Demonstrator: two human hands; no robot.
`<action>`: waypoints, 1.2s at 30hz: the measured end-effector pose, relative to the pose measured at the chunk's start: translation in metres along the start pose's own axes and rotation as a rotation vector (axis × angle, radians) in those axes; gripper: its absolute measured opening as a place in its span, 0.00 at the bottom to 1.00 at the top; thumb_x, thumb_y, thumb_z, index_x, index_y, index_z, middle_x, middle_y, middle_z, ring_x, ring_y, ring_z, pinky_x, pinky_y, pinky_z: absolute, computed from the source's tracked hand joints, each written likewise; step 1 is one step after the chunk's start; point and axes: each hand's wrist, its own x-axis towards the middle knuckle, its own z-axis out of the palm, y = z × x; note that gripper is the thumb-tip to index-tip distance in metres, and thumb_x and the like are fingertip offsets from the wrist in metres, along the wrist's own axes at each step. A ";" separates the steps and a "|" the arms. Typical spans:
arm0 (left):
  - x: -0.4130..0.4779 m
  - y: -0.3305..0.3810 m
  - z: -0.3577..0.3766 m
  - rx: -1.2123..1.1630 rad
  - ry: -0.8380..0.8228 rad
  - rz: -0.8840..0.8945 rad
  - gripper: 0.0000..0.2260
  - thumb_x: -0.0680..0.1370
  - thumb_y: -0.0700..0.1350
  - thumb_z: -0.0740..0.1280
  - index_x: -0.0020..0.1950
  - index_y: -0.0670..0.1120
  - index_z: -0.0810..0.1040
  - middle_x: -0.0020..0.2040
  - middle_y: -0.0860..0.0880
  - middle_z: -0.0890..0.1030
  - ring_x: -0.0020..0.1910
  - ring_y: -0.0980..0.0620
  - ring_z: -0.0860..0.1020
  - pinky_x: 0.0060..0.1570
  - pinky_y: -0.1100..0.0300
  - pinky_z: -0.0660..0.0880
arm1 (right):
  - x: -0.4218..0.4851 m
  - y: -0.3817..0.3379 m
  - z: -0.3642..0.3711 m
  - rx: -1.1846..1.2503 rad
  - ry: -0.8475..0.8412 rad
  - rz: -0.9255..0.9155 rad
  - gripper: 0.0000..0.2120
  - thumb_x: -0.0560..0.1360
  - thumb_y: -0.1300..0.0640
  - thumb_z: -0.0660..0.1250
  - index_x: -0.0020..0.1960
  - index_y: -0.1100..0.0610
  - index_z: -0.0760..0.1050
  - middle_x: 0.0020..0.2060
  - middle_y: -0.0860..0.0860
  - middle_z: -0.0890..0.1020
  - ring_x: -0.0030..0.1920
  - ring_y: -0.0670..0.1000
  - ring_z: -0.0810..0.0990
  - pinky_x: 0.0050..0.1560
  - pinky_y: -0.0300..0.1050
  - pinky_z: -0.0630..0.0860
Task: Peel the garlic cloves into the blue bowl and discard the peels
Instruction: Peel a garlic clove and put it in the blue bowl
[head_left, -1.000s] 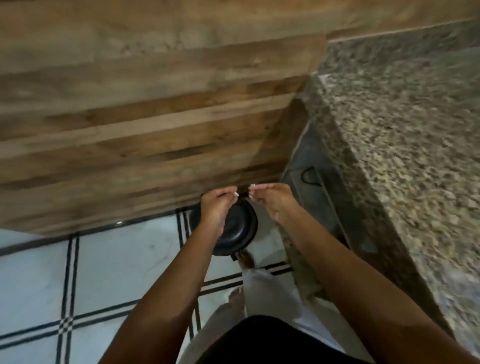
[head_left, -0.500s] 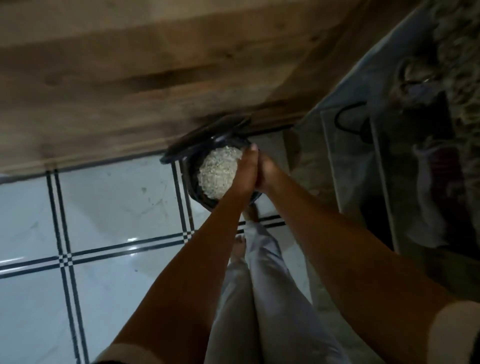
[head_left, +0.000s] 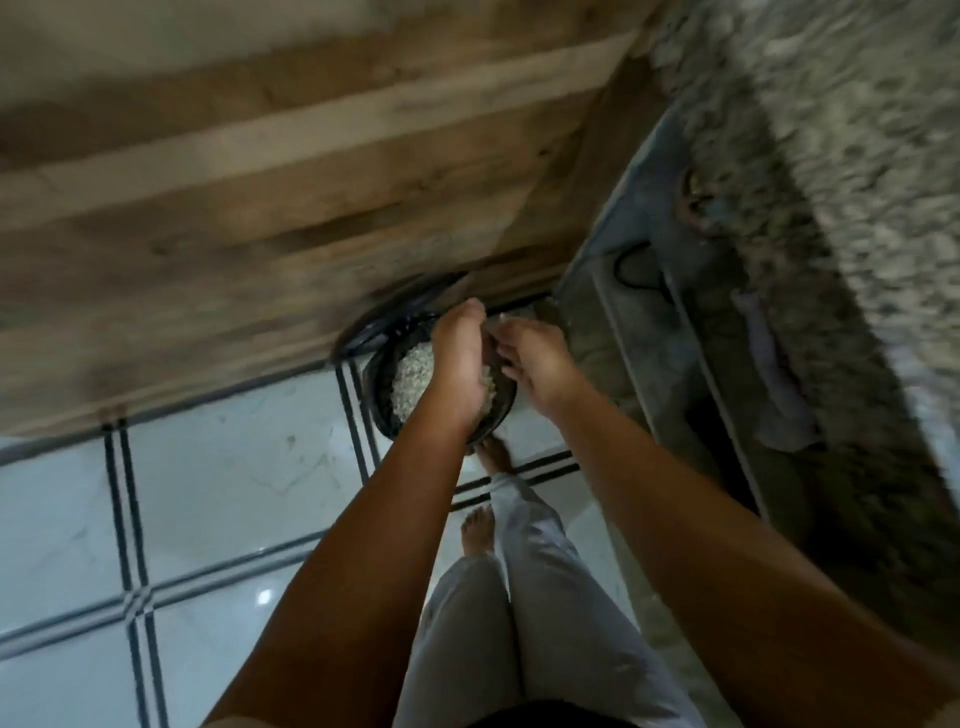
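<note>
Directly beneath both hands: open black bin holding pale peels, left hand nearer at 9 o'clock, flat-fingered; right hand loosely curled, contents indiscernible.

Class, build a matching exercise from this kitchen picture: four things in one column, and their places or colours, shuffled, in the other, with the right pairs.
1. bin
2. peels
3. floor
4. counter

A. speckled stone, at the right
B. pale heap inside the bin
C. white tiles with dark lines
D. black, under both hands

Pairs: 1-D, 2-B, 3-C, 4-A
</note>
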 end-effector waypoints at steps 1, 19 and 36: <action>-0.019 0.005 0.008 0.000 -0.031 0.033 0.17 0.80 0.42 0.58 0.69 0.42 0.69 0.68 0.42 0.72 0.68 0.43 0.70 0.67 0.48 0.66 | -0.017 -0.010 -0.014 0.051 0.008 -0.022 0.11 0.77 0.62 0.61 0.55 0.64 0.77 0.42 0.57 0.82 0.39 0.52 0.80 0.38 0.43 0.75; -0.335 -0.138 0.275 0.542 -1.081 0.146 0.16 0.81 0.45 0.59 0.64 0.37 0.71 0.51 0.43 0.78 0.51 0.47 0.77 0.62 0.47 0.71 | -0.334 0.037 -0.381 0.692 0.860 -0.505 0.10 0.78 0.56 0.63 0.40 0.58 0.75 0.35 0.52 0.80 0.33 0.50 0.78 0.35 0.44 0.74; -0.443 -0.347 0.359 0.781 -1.041 0.128 0.07 0.79 0.40 0.61 0.45 0.47 0.77 0.44 0.47 0.79 0.40 0.51 0.77 0.38 0.60 0.74 | -0.391 0.219 -0.588 -0.113 1.275 -0.064 0.10 0.76 0.63 0.63 0.56 0.62 0.77 0.54 0.57 0.75 0.54 0.54 0.73 0.57 0.44 0.68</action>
